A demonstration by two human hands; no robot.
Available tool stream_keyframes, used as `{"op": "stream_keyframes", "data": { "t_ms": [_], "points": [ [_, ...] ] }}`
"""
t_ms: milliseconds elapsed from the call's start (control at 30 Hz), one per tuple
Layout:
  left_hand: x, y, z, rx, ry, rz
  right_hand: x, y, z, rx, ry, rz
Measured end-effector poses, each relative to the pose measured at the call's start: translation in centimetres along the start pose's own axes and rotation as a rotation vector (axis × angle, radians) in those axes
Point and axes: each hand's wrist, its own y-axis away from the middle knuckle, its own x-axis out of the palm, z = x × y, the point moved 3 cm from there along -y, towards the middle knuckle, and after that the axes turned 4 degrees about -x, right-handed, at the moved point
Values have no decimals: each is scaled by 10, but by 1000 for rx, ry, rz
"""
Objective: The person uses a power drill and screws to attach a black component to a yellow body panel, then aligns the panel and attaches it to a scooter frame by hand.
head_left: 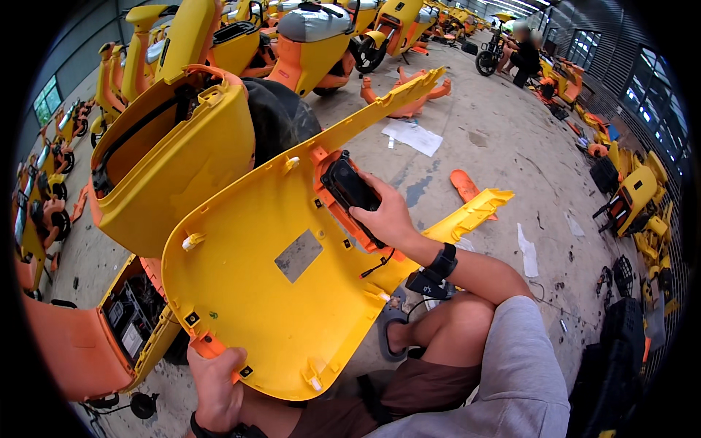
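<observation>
A large curved yellow scooter body panel (241, 255), hollow side up, lies tilted over my lap. Its lower left corner, where an orange piece (210, 346) is fixed, is gripped by my left hand (216, 383), thumb on top. My right hand (391, 215) is closed round a black oblong unit (349, 184) that looks like a lamp. That unit sits in an orange frame (339, 208) at the panel's far right part. A short black cable (377, 268) with a plug hangs beside the frame. The fingertips of both hands are partly hidden.
A yellow scooter body shell (179, 171) stands just beyond the panel. An opened orange-and-yellow part (73, 343) with black components lies at left. An orange piece (464, 186) and white paper (412, 136) lie on the floor. Rows of yellow scooters (314, 55) stand behind; a person (522, 58) sits far right.
</observation>
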Motion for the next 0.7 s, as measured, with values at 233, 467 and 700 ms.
{"op": "stream_keyframes", "data": {
  "t_ms": [233,467,700],
  "points": [
    [-2,1,3,-15,27,32,2,3,9,-16,15,-11],
    [0,4,2,-3,34,31,-3,2,18,25,100,48],
    [-1,3,4,10,46,30,-2,2,10,3,144,51]
  ]
}}
